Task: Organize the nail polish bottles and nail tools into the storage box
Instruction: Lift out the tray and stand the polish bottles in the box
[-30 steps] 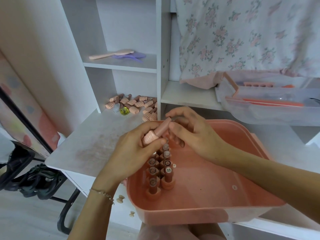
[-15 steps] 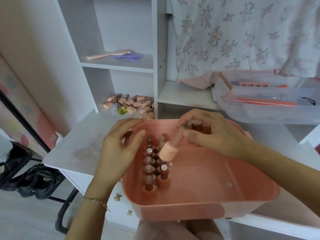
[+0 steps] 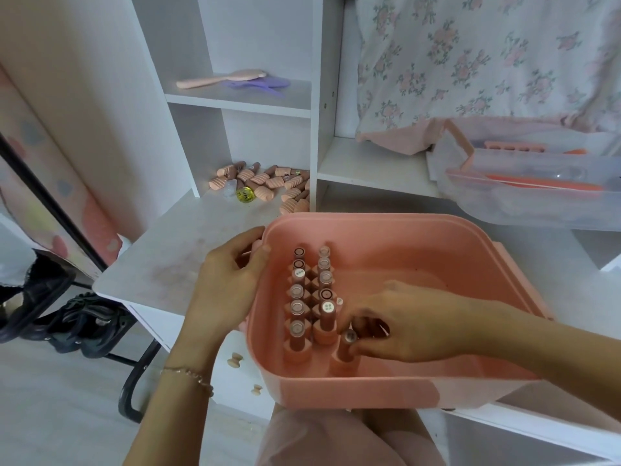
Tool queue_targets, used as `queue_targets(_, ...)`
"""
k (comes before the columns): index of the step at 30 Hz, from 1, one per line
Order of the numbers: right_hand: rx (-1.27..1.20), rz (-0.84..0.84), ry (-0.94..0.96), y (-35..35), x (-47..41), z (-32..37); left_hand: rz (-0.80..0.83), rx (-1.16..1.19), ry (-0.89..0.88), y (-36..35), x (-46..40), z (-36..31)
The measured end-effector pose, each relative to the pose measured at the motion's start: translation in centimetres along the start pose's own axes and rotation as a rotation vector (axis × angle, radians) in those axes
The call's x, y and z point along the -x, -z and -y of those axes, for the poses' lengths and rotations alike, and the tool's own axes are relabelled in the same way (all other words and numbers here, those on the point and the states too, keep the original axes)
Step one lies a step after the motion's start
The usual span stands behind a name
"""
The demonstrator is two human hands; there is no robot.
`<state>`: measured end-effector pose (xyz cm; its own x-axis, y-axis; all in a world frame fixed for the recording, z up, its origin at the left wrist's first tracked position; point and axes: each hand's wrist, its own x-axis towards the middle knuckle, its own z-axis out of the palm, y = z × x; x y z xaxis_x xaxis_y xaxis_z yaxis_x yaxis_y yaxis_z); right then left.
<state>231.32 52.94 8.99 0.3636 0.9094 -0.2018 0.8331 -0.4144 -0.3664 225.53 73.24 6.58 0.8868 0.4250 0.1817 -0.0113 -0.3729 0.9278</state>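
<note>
A pink storage box [image 3: 420, 388] sits on the white desk in front of me. Inside it, two rows of upright nail polish bottles [image 3: 297, 309] stand along the left side. My right hand [image 3: 403, 326] is inside the box and pinches one pink bottle [image 3: 347, 348] standing at the near end of the right row. My left hand [image 3: 228, 280] grips the box's left rim with the thumb over the edge. A pile of loose nail polish bottles [image 3: 265, 183] lies at the back of the desk under the shelf.
A clear plastic tray [image 3: 534, 193] with orange nail tools rests at the right on the shelf. A pink brush [image 3: 221, 78] and a purple item lie on the upper shelf. Floral cloth hangs behind. A black chair and shoes stand at the left.
My right hand has lowered the bottle from mid-air into the box, standing it at the near end of the right row. My left hand has moved onto the box's left rim.
</note>
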Motion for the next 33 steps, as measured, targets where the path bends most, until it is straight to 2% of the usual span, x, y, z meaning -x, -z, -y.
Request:
queue_targets(12,0.073,-0.032,0.087,0.4,-0.7,0.3,-0.009,0.065,0.026,0.0,0.0,0.4)
queue_targets(33,0.109,-0.051,0.095,-0.1,-1.6,0.5,-0.017,0.092,0.04,-0.2,-0.1,0.5)
